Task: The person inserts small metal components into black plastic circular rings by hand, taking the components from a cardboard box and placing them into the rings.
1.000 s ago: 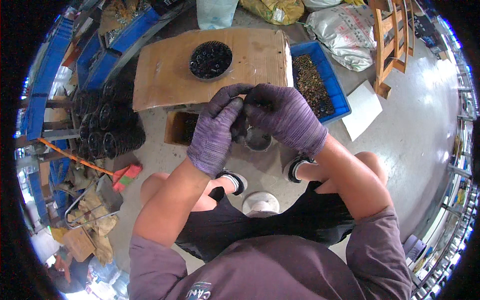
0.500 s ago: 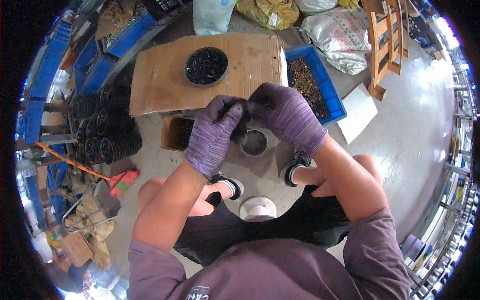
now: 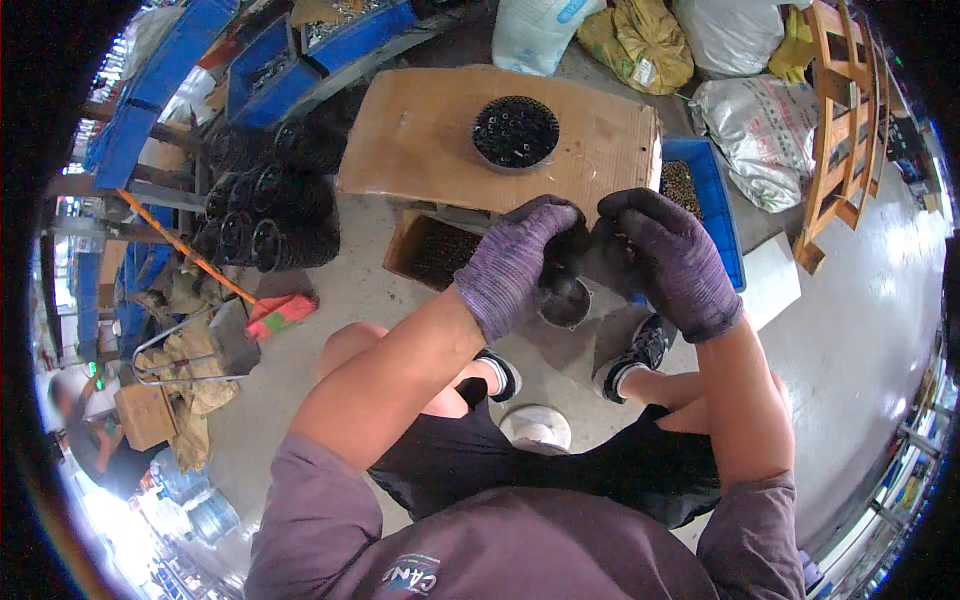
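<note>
My left hand, in a purple knit glove with blackened fingers, is closed above a small round container on the floor. Its thumb and fingers press together, and anything in the pinch is hidden. Across a narrow gap, my right hand wears a matching glove. Its fingers curl in toward the thumb, and the dark glove tips hide whatever they may hold. Beyond both hands, a round black bowl full of small black rings stands on a cardboard-topped surface.
Right of the cardboard is a blue bin of small brassy parts. An open carton holds dark pieces. Black baskets are stacked at left, near an orange-handled broom. Sacks and a wooden pallet stand far right.
My hands have drawn apart from nearly touching, the right one moving further off. The whole view has shifted, so the surroundings sit further right.
</note>
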